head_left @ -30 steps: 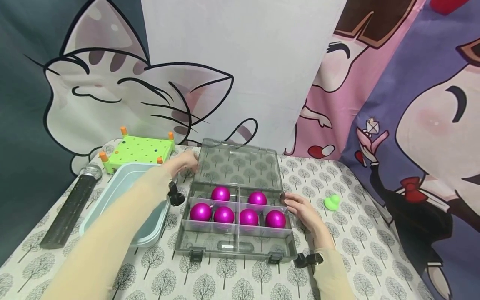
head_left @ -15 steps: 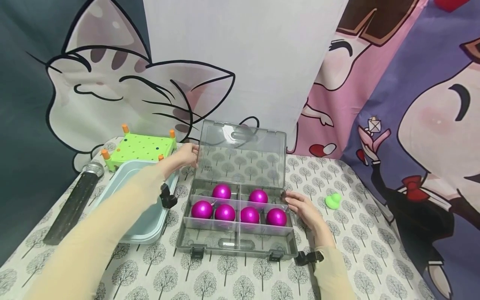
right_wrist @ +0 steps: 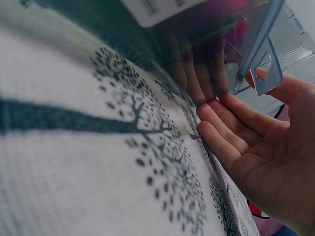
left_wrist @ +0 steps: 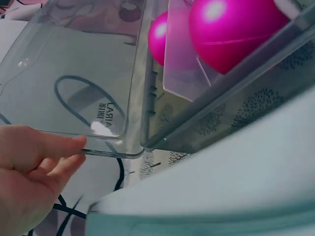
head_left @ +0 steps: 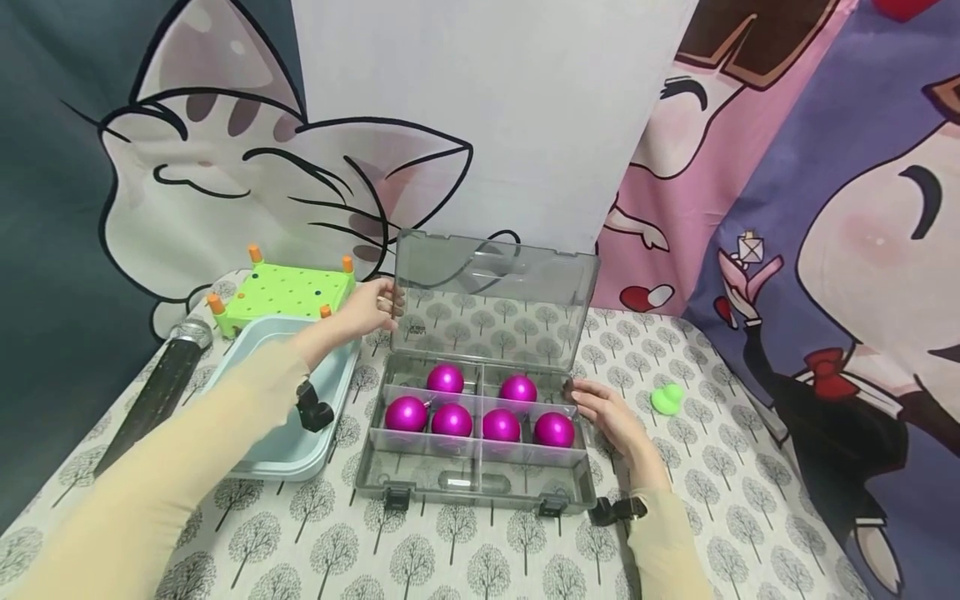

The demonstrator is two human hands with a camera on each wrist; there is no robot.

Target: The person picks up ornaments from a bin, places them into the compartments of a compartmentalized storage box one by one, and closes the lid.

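Observation:
A clear grey plastic storage box (head_left: 476, 500) sits on the table with its hinged lid (head_left: 510, 292) raised at the back, leaning backward. My left hand (head_left: 367, 310) pinches the lid's left edge between thumb and fingers, as the left wrist view shows near the lid's printed lettering (left_wrist: 108, 115). At the box's right wall, my right hand (head_left: 613, 418) holds the side near the back corner, fingertips (right_wrist: 204, 110) against the outer wall and thumb at the rim. Several shiny magenta balls (head_left: 452, 421) lie in the back and middle compartments, between translucent dividers (head_left: 442, 443).
Left of the box stands a pale blue tray (head_left: 330, 442), under my left forearm. Behind it is a green pegged stand (head_left: 288, 292) with orange tips; a black microphone (head_left: 153, 400) lies farther left. A small green duck (head_left: 667, 399) sits to the right. Printed curtains hang behind.
My left hand has drawn the lid up from lying further back to a steeper tilt. The right hand has stayed at the box's right side, and the balls have kept their places.

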